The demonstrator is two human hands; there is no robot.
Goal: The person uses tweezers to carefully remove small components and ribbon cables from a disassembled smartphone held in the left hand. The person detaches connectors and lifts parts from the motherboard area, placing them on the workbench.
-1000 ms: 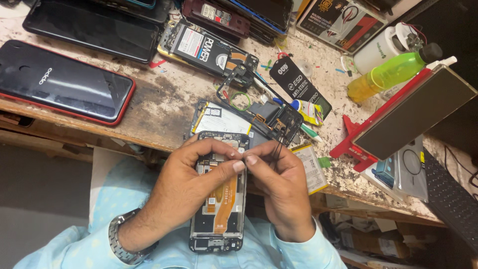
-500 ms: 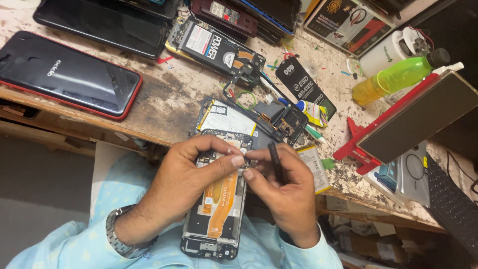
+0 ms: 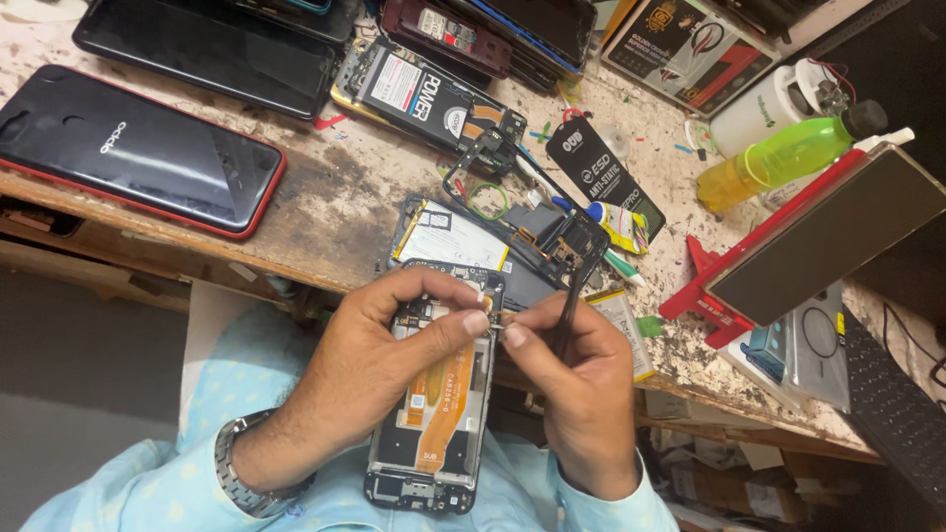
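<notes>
Head view: on my lap, my left hand [image 3: 394, 345] grips the opened phone [image 3: 434, 394] to steady it. My right hand [image 3: 581, 379] pinches black tweezers [image 3: 576, 296] at its top edge. Beyond, the workbench [image 3: 325, 212] holds a red-edged phone [image 3: 138, 148].

One view is given, from the head, looking steeply down, close over the lap and the counter [image 3: 325, 212] edge.
</notes>
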